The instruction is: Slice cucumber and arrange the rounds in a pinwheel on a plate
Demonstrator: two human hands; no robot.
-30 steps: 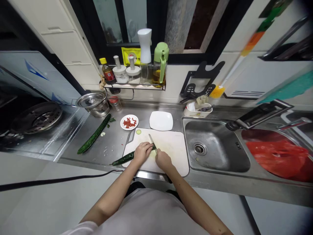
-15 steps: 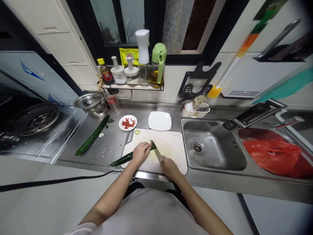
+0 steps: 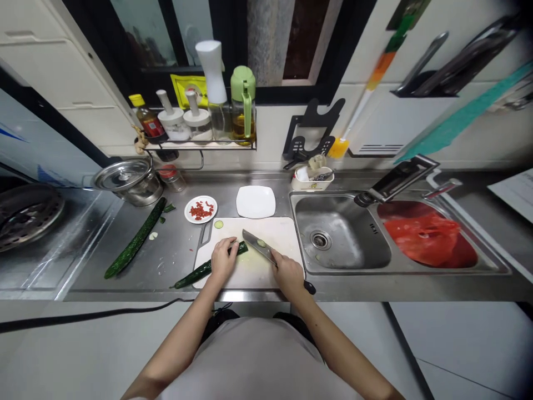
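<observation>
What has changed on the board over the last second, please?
The right hand has drawn the knife away from the cucumber, to the right. The blade now lies tilted, with a slice stuck on it. The left hand still holds the cucumber on the board. The second cucumber has not moved.

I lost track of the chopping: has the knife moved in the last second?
Yes. The knife has drawn away from the cucumber toward the sink-side edge of the cutting board, its blade now tilted with a slice on it.
</observation>
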